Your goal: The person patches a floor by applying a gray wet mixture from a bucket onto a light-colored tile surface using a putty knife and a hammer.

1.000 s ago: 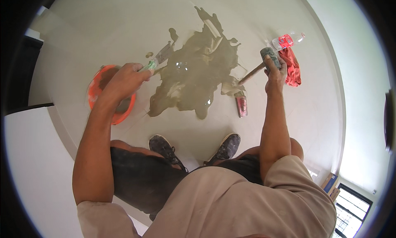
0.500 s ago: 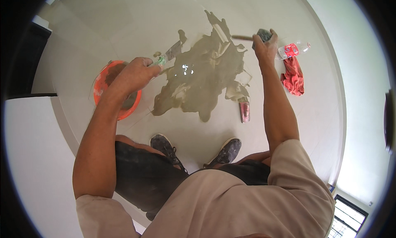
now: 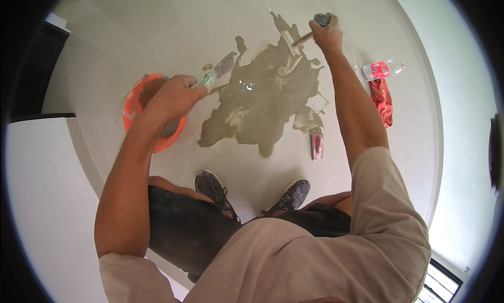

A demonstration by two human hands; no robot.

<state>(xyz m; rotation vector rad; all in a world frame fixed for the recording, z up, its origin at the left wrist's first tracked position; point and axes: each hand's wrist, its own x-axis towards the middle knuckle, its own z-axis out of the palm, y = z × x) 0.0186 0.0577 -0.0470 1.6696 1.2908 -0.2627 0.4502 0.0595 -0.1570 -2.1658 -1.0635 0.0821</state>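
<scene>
A wet grey-green slurry point(image 3: 257, 106) is spread in an uneven patch on the pale floor in front of my shoes. My left hand point(image 3: 181, 95) is closed round the green handle of a putty knife point(image 3: 224, 66), its flat metal blade at the patch's left edge. At the far right edge of the slurry, my right hand point(image 3: 328, 36) grips the dark handle of a wide-bladed trowel point(image 3: 303, 39). The trowel shows nearly edge-on, reaching left toward the slurry. A pink-handled scraper point(image 3: 317, 147) lies at the near right, its blade end smeared with slurry.
An orange bucket point(image 3: 169, 144) holding grey mix stands left, partly behind my left forearm. To the right lie a clear plastic bottle point(image 3: 381, 70) with a red label and a crumpled red cloth point(image 3: 382, 101). A white wall point(image 3: 464, 145) bounds the right side.
My right hand has moved away from me and slightly left with the trowel, whose blade has tilted toward the slurry. My left hand holds the putty knife in nearly the same place.
</scene>
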